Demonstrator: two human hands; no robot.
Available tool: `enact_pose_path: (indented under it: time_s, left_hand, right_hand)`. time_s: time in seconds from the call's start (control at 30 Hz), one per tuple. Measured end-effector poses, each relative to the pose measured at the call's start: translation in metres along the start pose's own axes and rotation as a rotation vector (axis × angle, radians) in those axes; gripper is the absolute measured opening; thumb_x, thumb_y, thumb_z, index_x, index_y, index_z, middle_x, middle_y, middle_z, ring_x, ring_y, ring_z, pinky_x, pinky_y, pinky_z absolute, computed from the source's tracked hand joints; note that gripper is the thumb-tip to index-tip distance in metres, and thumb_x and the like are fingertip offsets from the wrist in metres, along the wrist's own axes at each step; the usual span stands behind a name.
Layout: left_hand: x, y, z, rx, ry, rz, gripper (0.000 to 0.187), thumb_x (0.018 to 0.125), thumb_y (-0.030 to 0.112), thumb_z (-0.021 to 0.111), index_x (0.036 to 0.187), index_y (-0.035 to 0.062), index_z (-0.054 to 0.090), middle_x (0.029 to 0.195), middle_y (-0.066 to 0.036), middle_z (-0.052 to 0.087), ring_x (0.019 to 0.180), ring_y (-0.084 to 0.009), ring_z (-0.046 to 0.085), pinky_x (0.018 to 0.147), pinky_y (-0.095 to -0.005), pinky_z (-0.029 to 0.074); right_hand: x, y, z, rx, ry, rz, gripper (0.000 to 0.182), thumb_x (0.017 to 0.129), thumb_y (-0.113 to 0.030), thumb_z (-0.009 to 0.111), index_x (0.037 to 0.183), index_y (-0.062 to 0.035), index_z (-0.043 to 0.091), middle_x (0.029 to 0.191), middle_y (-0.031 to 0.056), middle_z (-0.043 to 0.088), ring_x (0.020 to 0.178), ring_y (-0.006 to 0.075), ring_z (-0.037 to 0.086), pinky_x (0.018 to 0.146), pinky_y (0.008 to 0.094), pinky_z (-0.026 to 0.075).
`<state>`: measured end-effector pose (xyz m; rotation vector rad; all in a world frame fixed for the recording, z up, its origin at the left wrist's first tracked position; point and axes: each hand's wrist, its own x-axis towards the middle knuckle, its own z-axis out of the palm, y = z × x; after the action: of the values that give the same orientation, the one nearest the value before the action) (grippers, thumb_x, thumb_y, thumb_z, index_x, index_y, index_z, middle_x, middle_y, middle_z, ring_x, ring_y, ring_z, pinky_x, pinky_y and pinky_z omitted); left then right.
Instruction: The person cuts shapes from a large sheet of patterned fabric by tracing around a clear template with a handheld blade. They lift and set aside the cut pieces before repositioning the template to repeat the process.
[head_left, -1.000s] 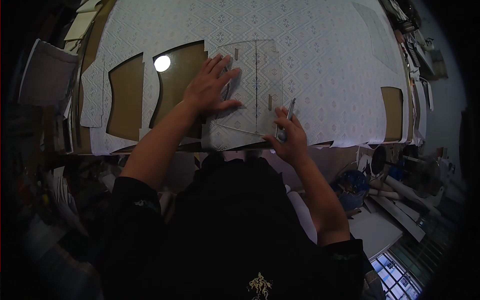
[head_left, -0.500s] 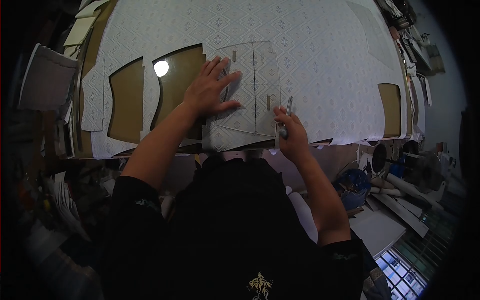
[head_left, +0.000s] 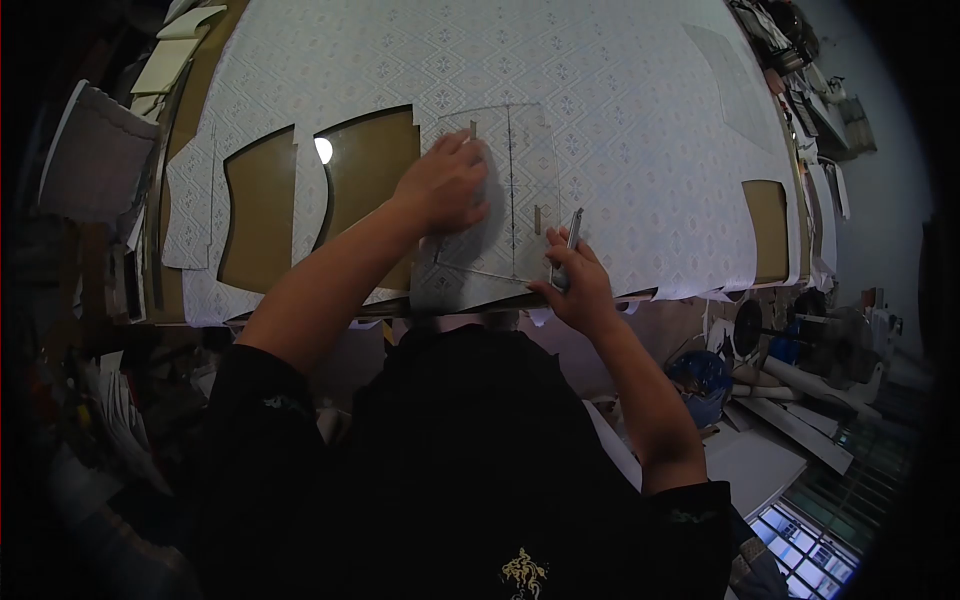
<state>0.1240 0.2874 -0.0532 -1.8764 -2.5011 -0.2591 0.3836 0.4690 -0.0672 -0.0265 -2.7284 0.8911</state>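
A clear template [head_left: 527, 165] with a dark centre line lies on white patterned fabric [head_left: 640, 130]. Over the template's left part is my left hand [head_left: 447, 185], its fingers bent and drawn together; whether anything is between them is hidden. My right hand [head_left: 580, 285], at the template's lower right corner by the table's near edge, holds a slim metallic cutter [head_left: 573, 240] pointing up and away. Left of the template, two curved cut-outs [head_left: 258, 210] [head_left: 370, 165] in the fabric show the brown tabletop.
Another clear template [head_left: 728, 85] lies at the upper right, above a smaller cut-out [head_left: 766, 230]. Papers [head_left: 165, 65] line the left edge. A blue bag [head_left: 700, 385], a fan and boards [head_left: 795, 435] stand below right.
My left hand has lifted from its flat, spread pose, moved right and curled its fingers. My right hand, with the cutter, has shifted slightly down. The whole view has tilted a little.
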Motion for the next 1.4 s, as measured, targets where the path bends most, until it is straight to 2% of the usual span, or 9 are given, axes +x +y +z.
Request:
enact_pose_path:
  time_s: [0.23, 0.3, 0.4, 0.6, 0.83, 0.9, 1.13, 1.2, 1.4]
  left_hand:
    - [0.013, 0.028, -0.035, -0.155, -0.296, -0.052, 0.089, 0.07, 0.06, 0.09, 0.12, -0.0093, 0.067, 0.137, -0.024, 0.057, 0.136, -0.0402, 0.05, 0.111, -0.04, 0.051]
    - [0.013, 0.028, -0.03, -0.163, -0.233, -0.001, 0.121, 0.054, 0.059, 0.097, 0.143, -0.0084, 0.052, 0.139, -0.027, 0.052, 0.141, -0.0442, 0.045, 0.11, -0.0441, 0.052]
    - [0.021, 0.035, -0.043, -0.151, -0.334, 0.001, 0.131, 0.051, 0.058, 0.099, 0.153, -0.0031, 0.045, 0.15, -0.029, 0.046, 0.144, -0.0472, 0.041, 0.112, -0.0492, 0.05]
    - [0.047, 0.051, -0.033, -0.107, -0.468, -0.057, 0.14, 0.045, 0.047, 0.105, 0.159, 0.0001, 0.038, 0.169, -0.036, 0.02, 0.157, -0.0521, 0.023, 0.114, -0.0648, 0.043]
    - [0.057, 0.06, -0.031, -0.107, -0.574, -0.102, 0.144, 0.044, 0.046, 0.106, 0.159, -0.0035, 0.034, 0.17, -0.037, 0.015, 0.156, -0.0568, 0.019, 0.113, -0.0673, 0.044]
    - [0.057, 0.062, -0.031, -0.098, -0.54, -0.118, 0.133, 0.052, 0.046, 0.103, 0.161, 0.0073, 0.038, 0.173, -0.03, 0.015, 0.157, -0.0553, 0.018, 0.107, -0.0746, 0.043]
    - [0.054, 0.067, -0.036, -0.106, -0.493, -0.178, 0.152, 0.041, 0.05, 0.106, 0.166, 0.0088, 0.029, 0.172, -0.03, 0.018, 0.158, -0.0529, 0.019, 0.114, -0.0678, 0.041]
    - [0.057, 0.072, -0.042, -0.019, -0.542, -0.159, 0.154, 0.043, 0.052, 0.105, 0.166, 0.0054, 0.025, 0.172, -0.031, 0.017, 0.158, -0.0518, 0.019, 0.122, -0.0569, 0.039]
    - [0.066, 0.086, -0.048, 0.077, -0.628, -0.224, 0.155, 0.044, 0.048, 0.105, 0.168, 0.0128, 0.02, 0.175, -0.026, 0.011, 0.16, -0.0504, 0.014, 0.124, -0.0539, 0.038]
  right_hand:
    - [0.001, -0.007, -0.001, -0.006, -0.002, 0.029, 0.048, 0.081, -0.022, 0.089, 0.115, -0.0033, 0.061, 0.144, 0.0222, 0.064, 0.139, 0.0455, 0.054, 0.111, 0.0492, 0.05]
    - [0.003, -0.009, -0.002, -0.014, 0.0, 0.029, 0.048, 0.081, -0.021, 0.089, 0.115, -0.0031, 0.061, 0.144, 0.0223, 0.064, 0.139, 0.0455, 0.054, 0.111, 0.0491, 0.05]
    - [0.004, -0.014, -0.004, -0.036, -0.017, 0.042, 0.049, 0.081, -0.02, 0.089, 0.117, -0.0021, 0.061, 0.143, 0.0229, 0.065, 0.138, 0.0453, 0.055, 0.11, 0.0487, 0.05]
    - [0.011, -0.025, -0.01, -0.068, -0.087, 0.056, 0.055, 0.082, -0.015, 0.087, 0.127, -0.0018, 0.059, 0.142, 0.0243, 0.064, 0.138, 0.0463, 0.055, 0.11, 0.0488, 0.049]
    - [0.014, -0.028, -0.012, -0.121, -0.11, 0.029, 0.05, 0.081, -0.012, 0.085, 0.122, -0.0025, 0.058, 0.147, 0.0249, 0.06, 0.137, 0.0491, 0.054, 0.111, 0.0495, 0.048]
    - [0.013, -0.025, -0.012, -0.114, -0.104, 0.016, 0.049, 0.081, -0.012, 0.085, 0.121, -0.0029, 0.058, 0.147, 0.0252, 0.06, 0.137, 0.0493, 0.054, 0.111, 0.0499, 0.048]
    - [-0.001, -0.005, 0.002, -0.037, 0.017, -0.035, 0.045, 0.079, -0.011, 0.084, 0.116, -0.0058, 0.059, 0.146, 0.024, 0.061, 0.136, 0.0478, 0.056, 0.111, 0.0515, 0.048]
    - [-0.001, 0.001, 0.005, -0.003, 0.045, -0.059, 0.045, 0.079, -0.011, 0.084, 0.116, -0.006, 0.059, 0.146, 0.0235, 0.061, 0.135, 0.0474, 0.056, 0.11, 0.0516, 0.048]
    - [-0.017, 0.017, 0.004, 0.172, 0.257, -0.137, 0.033, 0.083, -0.006, 0.08, 0.111, -0.006, 0.063, 0.124, 0.02, 0.073, 0.115, 0.0421, 0.068, 0.1, 0.0486, 0.053]
